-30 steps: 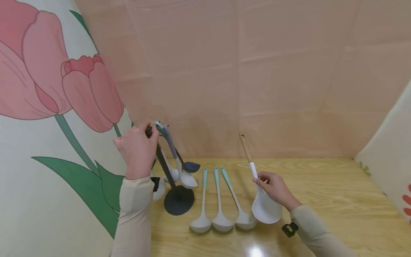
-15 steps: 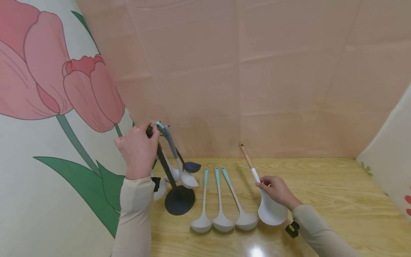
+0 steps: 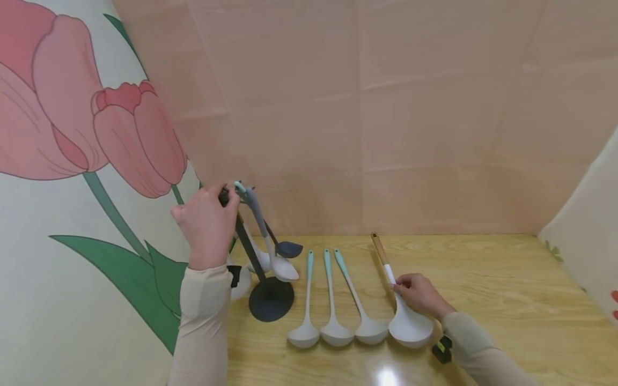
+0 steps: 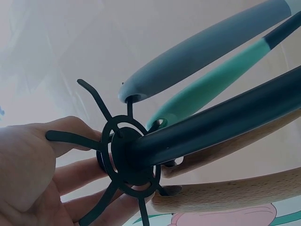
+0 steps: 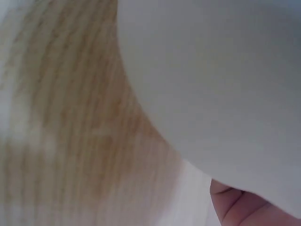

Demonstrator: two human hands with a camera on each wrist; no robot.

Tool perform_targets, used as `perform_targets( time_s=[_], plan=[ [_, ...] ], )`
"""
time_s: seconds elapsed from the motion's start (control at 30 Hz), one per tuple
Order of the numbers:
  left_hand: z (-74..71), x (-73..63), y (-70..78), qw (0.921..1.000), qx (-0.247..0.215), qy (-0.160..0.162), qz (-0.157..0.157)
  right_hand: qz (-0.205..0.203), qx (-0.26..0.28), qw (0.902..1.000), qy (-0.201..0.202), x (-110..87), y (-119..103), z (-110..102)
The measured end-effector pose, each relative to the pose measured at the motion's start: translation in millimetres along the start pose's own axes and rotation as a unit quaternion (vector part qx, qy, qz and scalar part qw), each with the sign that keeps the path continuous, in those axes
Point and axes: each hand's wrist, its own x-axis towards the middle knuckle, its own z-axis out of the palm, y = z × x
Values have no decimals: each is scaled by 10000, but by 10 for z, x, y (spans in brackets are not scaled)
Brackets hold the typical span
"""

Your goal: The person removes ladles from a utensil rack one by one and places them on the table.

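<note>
My left hand [image 3: 208, 225] grips the top of a black utensil stand [image 3: 271, 301]. In the left wrist view its fingers reach behind the hook ring [image 4: 115, 160]. From the hooks hang utensils with a grey-blue handle [image 4: 197, 52], a mint handle [image 4: 211, 92] and two wooden handles [image 4: 230, 192]. A white ladle [image 3: 410, 329] with a wooden-ended handle lies at a slant, its bowl low over the table. My right hand [image 3: 420, 295] pinches its white neck between thumb and fingers. In the right wrist view the white bowl [image 5: 211, 89] covers most of that hand.
Three grey ladles with mint handles, a left one [image 3: 303, 336], a middle one [image 3: 336, 335] and a right one [image 3: 370, 331], lie side by side on the wooden table [image 3: 507, 289]. A pink cloth [image 3: 434, 134] hangs behind; a tulip-printed panel [image 3: 29, 289] stands at left.
My right hand has moved down and slightly right with the white ladle, bringing it lower and beside the row of mint-handled ladles. The left hand still holds the stand's top.
</note>
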Motion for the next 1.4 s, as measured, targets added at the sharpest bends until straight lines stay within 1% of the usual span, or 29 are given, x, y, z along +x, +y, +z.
perform_targets(
  time_s=[0.2, 0.43, 0.5, 0.57, 0.67, 0.77, 1.0, 1.17, 1.4],
  plan=[
    [-6, -6, -6, 9999, -116, 65, 20, 115, 454, 9986, -255, 0, 98, 92],
    [-11, -1, -11, 9997, -251, 53, 44, 348, 668, 9968, -264, 8, 149, 164],
    [-13, 7, -16, 9997, -247, 57, 74, 487, 798, 9952, -282, 2, 139, 167],
    [-17, 14, -18, 9997, -226, 64, 110, 496, 797, 9950, -330, -1, 136, 169],
    [-22, 25, -25, 9997, -188, 27, 146, 639, 908, 9932, -349, 12, 133, 179],
    [-30, 24, -33, 9997, -154, -23, 165, 698, 925, 9926, -368, 28, 147, 203],
    [-27, 19, -53, 9996, -148, -133, 223, 932, 957, 9906, -284, 32, 161, 252],
    [-30, 23, -57, 9995, -170, -204, 172, 920, 1034, 9899, -309, 43, 160, 254],
    [-44, 22, -45, 9996, -158, -173, 187, 782, 1053, 9907, -357, 50, 166, 242]
  ],
)
